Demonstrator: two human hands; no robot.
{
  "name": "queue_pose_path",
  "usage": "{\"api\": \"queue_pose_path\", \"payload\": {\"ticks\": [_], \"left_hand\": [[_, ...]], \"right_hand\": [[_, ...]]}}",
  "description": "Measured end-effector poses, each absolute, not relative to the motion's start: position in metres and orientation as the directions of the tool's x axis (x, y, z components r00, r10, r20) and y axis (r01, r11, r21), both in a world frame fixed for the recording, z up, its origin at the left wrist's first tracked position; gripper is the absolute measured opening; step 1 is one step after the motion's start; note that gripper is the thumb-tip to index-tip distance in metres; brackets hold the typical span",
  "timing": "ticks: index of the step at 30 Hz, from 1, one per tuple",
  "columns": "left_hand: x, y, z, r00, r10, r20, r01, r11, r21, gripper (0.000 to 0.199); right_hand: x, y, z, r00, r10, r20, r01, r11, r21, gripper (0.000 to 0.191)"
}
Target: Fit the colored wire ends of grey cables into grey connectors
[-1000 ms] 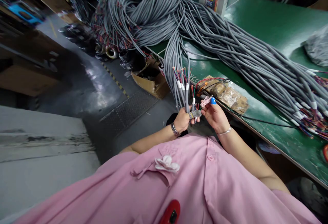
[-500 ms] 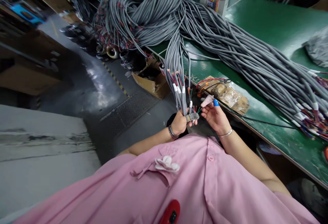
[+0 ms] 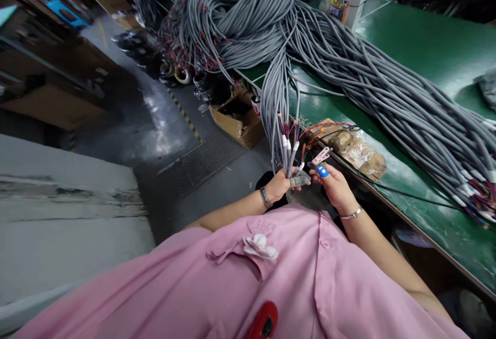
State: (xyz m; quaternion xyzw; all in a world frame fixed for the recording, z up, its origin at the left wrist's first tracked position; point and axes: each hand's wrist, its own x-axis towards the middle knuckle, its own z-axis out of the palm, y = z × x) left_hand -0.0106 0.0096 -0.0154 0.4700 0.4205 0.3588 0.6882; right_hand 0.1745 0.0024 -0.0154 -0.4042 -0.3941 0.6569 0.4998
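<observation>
My left hand (image 3: 282, 186), with a grey cover on its thumb, is wrapped round several grey cables (image 3: 289, 160). White bands and bare coloured wires show at the cable ends above it. Close to its right, my right hand (image 3: 329, 179) has its fingers pressed together, with a blue cover (image 3: 322, 171) on one finger. A pink clip-like piece (image 3: 321, 156) sticks up from these fingers. Whether the fingertips also touch a wire is too small to tell.
Large bundles of grey cable (image 3: 248, 24) lie across the green table (image 3: 406, 34). A wooden block (image 3: 360, 155) with wires sits at its near edge. An open cardboard box (image 3: 242, 129) stands on the floor, left of the table.
The view has shifted, so most things sit further right. My right hand has turned and its fingers have closed; the pink piece now points up and to the right.
</observation>
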Motion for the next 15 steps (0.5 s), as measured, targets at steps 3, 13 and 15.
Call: {"api": "queue_pose_path", "payload": {"ticks": [3,13,15], "left_hand": [[-0.008,0.008,-0.021,0.418,0.876,-0.242,-0.088,0.304,0.949,0.039],[-0.016,0.004,-0.023,0.427,0.883,-0.195,-0.182,0.295,0.938,0.036],[-0.02,0.006,-0.022,0.365,0.915,-0.171,-0.197,0.256,0.946,0.035]], "right_hand": [[0.167,-0.004,-0.007,-0.203,0.978,-0.041,-0.263,-0.095,-0.96,0.022],[0.169,-0.013,0.003,-0.086,0.994,0.068,-0.107,0.058,-0.993,0.014],[0.172,-0.014,0.003,-0.094,0.991,0.097,-0.038,0.093,-0.995,0.013]]}}
